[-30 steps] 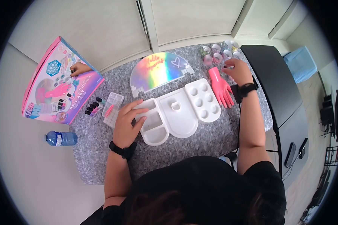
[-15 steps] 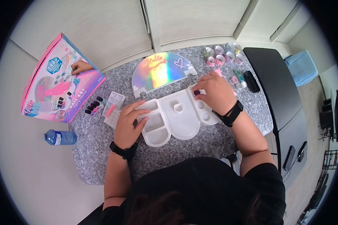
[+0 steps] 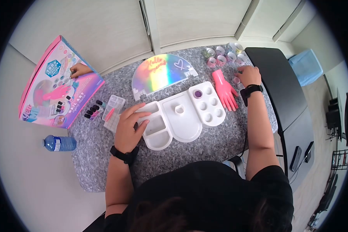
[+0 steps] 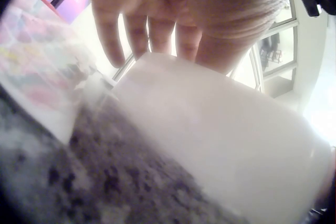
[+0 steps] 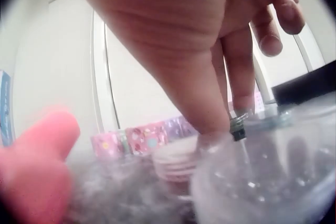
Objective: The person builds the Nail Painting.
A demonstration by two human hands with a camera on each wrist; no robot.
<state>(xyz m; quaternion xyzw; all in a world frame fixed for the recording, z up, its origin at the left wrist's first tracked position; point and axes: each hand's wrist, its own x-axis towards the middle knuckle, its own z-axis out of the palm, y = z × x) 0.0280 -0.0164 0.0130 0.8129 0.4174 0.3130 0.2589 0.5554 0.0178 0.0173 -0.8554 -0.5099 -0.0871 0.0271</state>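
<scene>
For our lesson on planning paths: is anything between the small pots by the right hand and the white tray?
Yes: the pink model hand lies between the pots and the tray. A low slide would probably hit it; nothing visible blocks lifting over.

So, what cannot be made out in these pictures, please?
Head view: how many small pots lie by the right hand, which blocks the view.
Right wrist view: whether the fingers pinch one; blurred.
Left wrist view: inside of the white tray, hidden by its outer wall.
Right wrist view: rest of the pink mannequin hand, beyond left edge.
Head view: label text on the water bottle, too small.
</scene>
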